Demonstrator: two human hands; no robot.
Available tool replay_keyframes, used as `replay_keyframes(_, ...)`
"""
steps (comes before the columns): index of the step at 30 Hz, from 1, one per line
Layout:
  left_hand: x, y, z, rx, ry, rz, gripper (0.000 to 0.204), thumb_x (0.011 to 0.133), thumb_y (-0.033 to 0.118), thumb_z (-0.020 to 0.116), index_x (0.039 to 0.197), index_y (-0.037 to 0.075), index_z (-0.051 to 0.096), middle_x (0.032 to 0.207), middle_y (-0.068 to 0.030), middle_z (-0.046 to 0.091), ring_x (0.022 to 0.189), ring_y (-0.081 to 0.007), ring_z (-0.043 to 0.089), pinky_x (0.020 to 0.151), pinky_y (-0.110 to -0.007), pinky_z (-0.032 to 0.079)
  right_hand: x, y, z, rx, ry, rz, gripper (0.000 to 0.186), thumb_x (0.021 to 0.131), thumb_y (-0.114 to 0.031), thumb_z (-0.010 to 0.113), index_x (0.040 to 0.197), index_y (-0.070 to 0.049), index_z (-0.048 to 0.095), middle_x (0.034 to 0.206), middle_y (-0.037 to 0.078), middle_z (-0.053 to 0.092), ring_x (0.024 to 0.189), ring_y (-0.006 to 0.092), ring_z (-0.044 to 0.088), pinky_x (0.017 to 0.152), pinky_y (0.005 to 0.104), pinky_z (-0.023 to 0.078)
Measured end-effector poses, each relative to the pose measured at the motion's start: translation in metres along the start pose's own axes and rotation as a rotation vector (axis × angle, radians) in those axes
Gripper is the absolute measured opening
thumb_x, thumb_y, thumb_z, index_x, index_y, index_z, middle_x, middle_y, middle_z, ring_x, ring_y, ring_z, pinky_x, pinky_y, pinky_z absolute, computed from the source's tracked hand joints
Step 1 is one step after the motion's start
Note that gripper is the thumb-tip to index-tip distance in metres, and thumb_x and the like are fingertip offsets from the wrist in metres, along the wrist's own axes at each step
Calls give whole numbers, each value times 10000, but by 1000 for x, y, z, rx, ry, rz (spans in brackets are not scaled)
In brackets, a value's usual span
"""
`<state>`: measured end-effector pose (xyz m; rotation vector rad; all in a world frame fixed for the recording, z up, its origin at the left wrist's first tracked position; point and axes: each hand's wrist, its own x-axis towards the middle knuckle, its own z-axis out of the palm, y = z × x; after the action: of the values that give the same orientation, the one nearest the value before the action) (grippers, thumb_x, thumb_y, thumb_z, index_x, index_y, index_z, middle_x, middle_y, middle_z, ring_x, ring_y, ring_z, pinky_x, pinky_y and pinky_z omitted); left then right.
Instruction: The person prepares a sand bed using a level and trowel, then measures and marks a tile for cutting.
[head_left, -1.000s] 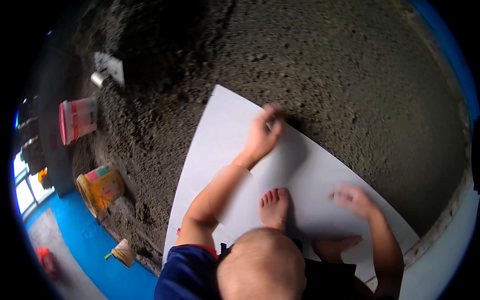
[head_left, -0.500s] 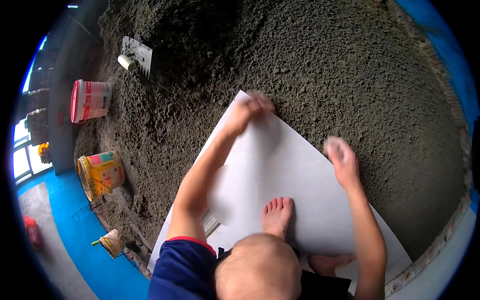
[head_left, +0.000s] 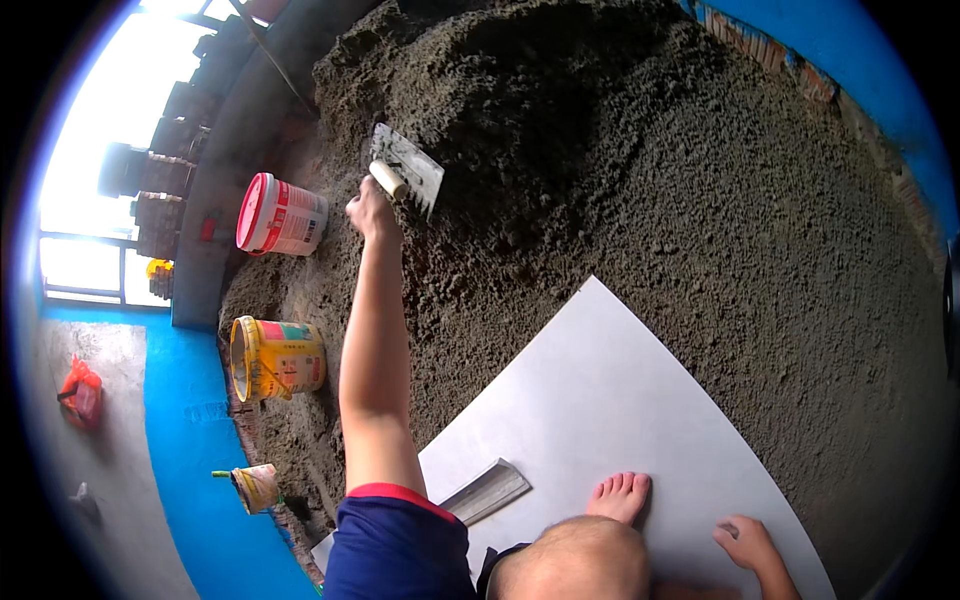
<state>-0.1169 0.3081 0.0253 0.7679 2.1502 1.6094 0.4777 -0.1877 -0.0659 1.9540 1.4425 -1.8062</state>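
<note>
My left hand [head_left: 371, 210] reaches out at upper centre, fingers loosely bent and apart, just beside the pale handle [head_left: 388, 179] of a steel trowel [head_left: 420, 165] lying on dark, rough mortar [head_left: 790, 280]. Whether it touches the handle is unclear. A white board [head_left: 590, 380] lies on the mortar below, bearing a long metal tool [head_left: 488, 488] and a bare foot [head_left: 622, 495]. Low at the right, my right hand [head_left: 742, 540] is over the board with curled fingers; what is in them, if anything, I cannot make out.
A red-lidded white bucket [head_left: 285, 215], a yellow bucket [head_left: 280, 355] and a small bucket [head_left: 255, 488] stand along the left side. A red bag [head_left: 82, 395] sits farther left. Blue wall surfaces [head_left: 865, 70] edge the mortar. The top of a head [head_left: 570, 560] fills the lower middle.
My left hand has left the board's corner and stretched up-left to the trowel. My right hand rose, then dropped low at the right. The view has shifted, showing more of the window and left side.
</note>
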Motion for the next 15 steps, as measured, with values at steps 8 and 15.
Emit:
replay_keyframes(8, 64, -19, -7, -114, -285, -100, 252, 869, 160, 613, 1027, 0, 500, 815, -100, 570, 652, -215, 589, 541, -398, 525, -41, 19, -30, -1, 136, 147, 350, 817, -296, 699, 1014, -6, 690, 952, 171, 712, 895, 282, 698, 794, 378, 545)
replay_keyframes(15, 57, 32, -9, 1117, -85, 1163, 424, 841, 273, 641, 1182, 28, 584, 1094, -213, 596, 941, -356, 622, 772, -467, 508, -94, 92, -70, -114, 201, 171, 387, 865, -389, 618, 1008, -35, 679, 950, 215, 680, 896, 368, 661, 780, 459, 519)
